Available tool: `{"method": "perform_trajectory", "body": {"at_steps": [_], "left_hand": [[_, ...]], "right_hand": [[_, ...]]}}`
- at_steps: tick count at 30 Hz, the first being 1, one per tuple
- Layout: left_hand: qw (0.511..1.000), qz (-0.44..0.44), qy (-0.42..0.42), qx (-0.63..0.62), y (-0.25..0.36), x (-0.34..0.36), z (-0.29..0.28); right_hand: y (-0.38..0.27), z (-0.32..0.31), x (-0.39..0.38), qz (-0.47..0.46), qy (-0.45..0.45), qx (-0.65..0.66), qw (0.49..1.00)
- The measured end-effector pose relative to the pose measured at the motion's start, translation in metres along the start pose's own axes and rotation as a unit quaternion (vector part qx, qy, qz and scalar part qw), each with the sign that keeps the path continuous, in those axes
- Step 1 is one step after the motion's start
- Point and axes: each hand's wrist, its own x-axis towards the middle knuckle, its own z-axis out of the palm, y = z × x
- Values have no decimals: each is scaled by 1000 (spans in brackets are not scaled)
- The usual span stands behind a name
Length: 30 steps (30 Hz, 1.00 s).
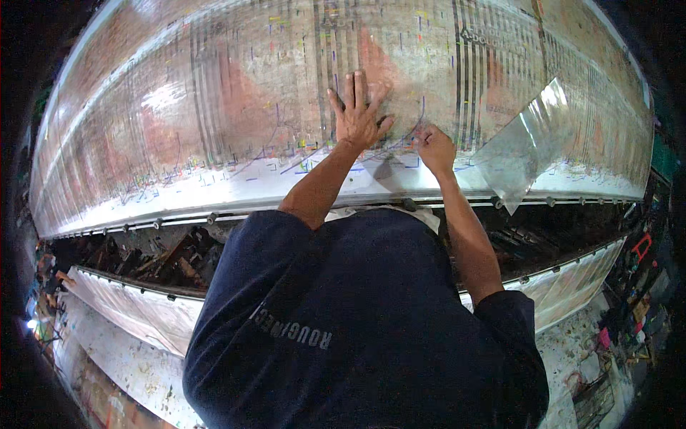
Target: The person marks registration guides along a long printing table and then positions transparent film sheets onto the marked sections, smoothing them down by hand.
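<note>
My left hand (pixel 359 120) lies flat on the worktable (pixel 271 71), its fingers spread and nothing gripped. To its right, my right hand (pixel 436 148) is closed with curled fingertips close to the surface. Whatever it pinches, if anything, is too small or hidden to make out. Blue curved pen lines run over the tabletop between and around both hands. Right of my right hand, a clear stiff plastic sheet (pixel 527 139) lies at a slant, and its lower corner sticks out past the table's front edge.
The table's near border is a shiny white strip (pixel 236 187) with small round fittings below it. Under the edge, a dark shelf holds scrap pieces (pixel 171 261). A lower pale panel (pixel 136 304) runs behind my torso. Clutter (pixel 643 307) lies at the far right, including a red frame (pixel 642 247).
</note>
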Motion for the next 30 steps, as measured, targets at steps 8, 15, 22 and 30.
{"method": "perform_trajectory", "body": {"at_steps": [8,15,22,30], "left_hand": [[999,20,13,30,1,-1,7],[992,3,9,127,34,9,15],[980,-134,-9,-146,235,41,68],[979,-38,-198,-36,322,86,52]], "right_hand": [[122,-32,-13,-79,209,88,971],[247,-102,-59,281,225,-137,923],[401,-44,-68,60,275,129,951],[302,-271,-46,179,-58,658,729]]}}
